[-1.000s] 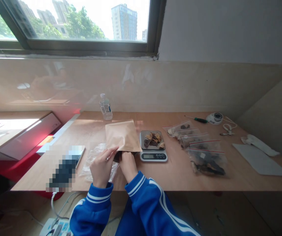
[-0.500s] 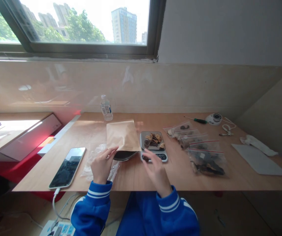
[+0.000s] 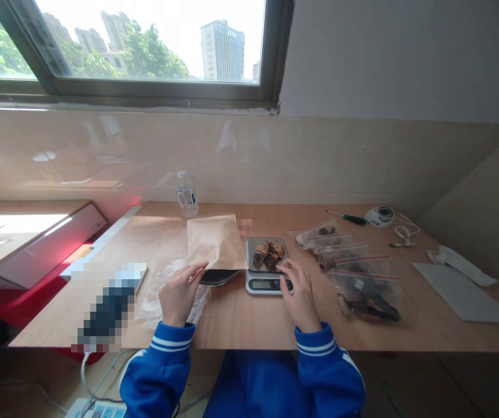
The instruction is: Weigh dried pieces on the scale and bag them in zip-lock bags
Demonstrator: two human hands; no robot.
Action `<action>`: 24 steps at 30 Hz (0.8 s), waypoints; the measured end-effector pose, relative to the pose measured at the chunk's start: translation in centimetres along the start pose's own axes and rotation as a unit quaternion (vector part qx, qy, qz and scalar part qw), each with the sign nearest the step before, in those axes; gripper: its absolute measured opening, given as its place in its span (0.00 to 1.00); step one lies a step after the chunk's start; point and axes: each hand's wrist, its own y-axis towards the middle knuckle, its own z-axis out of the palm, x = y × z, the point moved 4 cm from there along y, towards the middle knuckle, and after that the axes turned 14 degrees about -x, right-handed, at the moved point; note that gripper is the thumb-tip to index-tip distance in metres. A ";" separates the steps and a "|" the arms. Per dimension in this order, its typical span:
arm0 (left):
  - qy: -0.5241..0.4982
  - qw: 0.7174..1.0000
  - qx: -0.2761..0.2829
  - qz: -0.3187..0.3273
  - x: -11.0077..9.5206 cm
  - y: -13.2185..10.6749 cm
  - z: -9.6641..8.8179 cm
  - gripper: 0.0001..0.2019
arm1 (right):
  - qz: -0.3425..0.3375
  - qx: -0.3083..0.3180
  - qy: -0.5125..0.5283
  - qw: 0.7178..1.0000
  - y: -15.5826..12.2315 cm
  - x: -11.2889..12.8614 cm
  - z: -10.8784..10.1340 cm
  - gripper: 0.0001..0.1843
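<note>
My left hand (image 3: 179,293) pinches the open lower edge of a brown paper pouch (image 3: 215,241), whose dark mouth gapes toward me on the wooden table (image 3: 240,316). A small digital scale (image 3: 267,273) stands just to the right of the pouch, with several dried brown pieces (image 3: 269,254) on its pan. My right hand (image 3: 299,293) reaches to the front right corner of the scale pan, fingers curled at the dried pieces; whether it grips one is hidden. Clear plastic film (image 3: 162,290) lies under my left hand.
Several zip bags of dried pieces (image 3: 354,270) lie right of the scale. A small water bottle (image 3: 186,194) stands at the back. A phone (image 3: 110,305) lies at left, a screwdriver (image 3: 348,218), a round device (image 3: 380,213) and white sheets (image 3: 465,284) at right.
My right hand left the pouch's mouth and moved right to the scale pan. My left hand kept hold of the pouch.
</note>
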 end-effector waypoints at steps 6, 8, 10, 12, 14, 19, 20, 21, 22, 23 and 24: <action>0.033 0.998 0.000 -0.059 1.3 3.6 1.9 0.13 | -0.020 0.015 -0.045 0.999 -0.7 0.1 -0.2 0.17; 0.036 0.996 0.026 -0.078 1.9 4.9 2.8 0.13 | -0.007 0.014 -0.039 0.999 -0.8 0.4 -0.8 0.16; 0.001 0.998 0.043 -0.050 1.8 5.1 3.0 0.13 | 0.010 0.023 -0.038 0.999 -1.0 0.5 -1.7 0.16; -0.048 0.998 0.023 -0.014 1.4 3.9 2.2 0.15 | 0.020 0.043 -0.039 0.998 -1.3 0.6 -2.9 0.16; -0.081 0.997 0.016 0.004 0.9 1.4 1.0 0.16 | 0.017 0.068 -0.031 0.997 -2.0 0.6 -4.1 0.17; -0.045 0.996 0.075 0.018 1.4 -5.1 -0.3 0.19 | 0.027 0.110 0.026 0.993 -5.1 0.9 -7.6 0.25; -0.046 0.995 0.084 0.012 1.7 -5.7 -0.2 0.19 | 0.031 0.108 0.039 0.993 -5.8 1.1 -8.3 0.27; -0.053 0.994 0.091 0.001 2.0 -6.0 -0.1 0.18 | 0.033 0.107 0.053 0.992 -6.5 1.4 -8.9 0.29; -0.062 0.993 0.101 -0.012 2.2 -6.1 -0.1 0.17 | 0.036 0.107 0.068 0.991 -7.1 1.8 -9.3 0.30; -0.072 0.991 0.108 -0.025 2.3 -6.0 0.0 0.16 | 0.043 0.109 0.084 0.990 -7.6 2.2 -9.6 0.31; -0.080 0.990 0.113 -0.037 2.3 -5.8 -0.2 0.15 | 0.054 0.112 0.099 0.987 -8.0 2.7 -9.7 0.31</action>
